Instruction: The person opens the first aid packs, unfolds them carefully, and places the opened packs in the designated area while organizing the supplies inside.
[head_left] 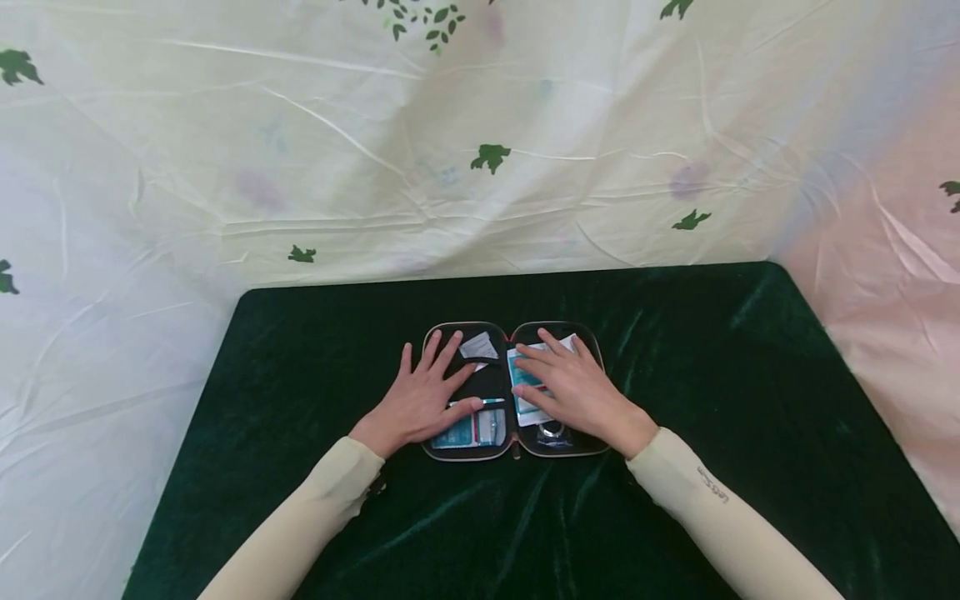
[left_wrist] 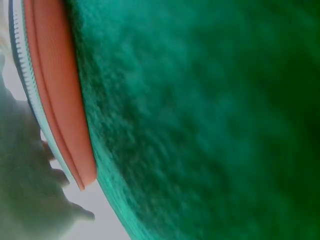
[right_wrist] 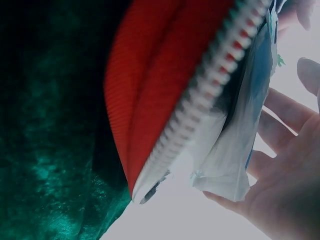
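Two hands are lying fanned over a small case, fingers straight, both grips appearing released. The left hand is covering the outer part of the left half, its thumb extending over the lower contents. The right hand is reaching across the right half, its fingers passing over packets. How firmly either hand is pressing, I cannot tell.

The case is sitting near the middle of the table, spread flat on its back, its two halves meeting at a central hinge side. The lining is showing black, the corners are showing rounded. Both wrist views are displaying a red shell with ribbed fabric and a seam, edged by a zip with pale, coarse teeth.

In the left half, a pale packet is resting tilted near the top; a dark strap is crossing below it, and blue-and-white packets are filling the bottom. In the right half, a white-and-blue packet is lying slightly askew, and a shiny round item is sitting beneath it.

Dark green cloth is covering the table. Cream sleeves are clothing both arms, the right one bearing dark lettering.
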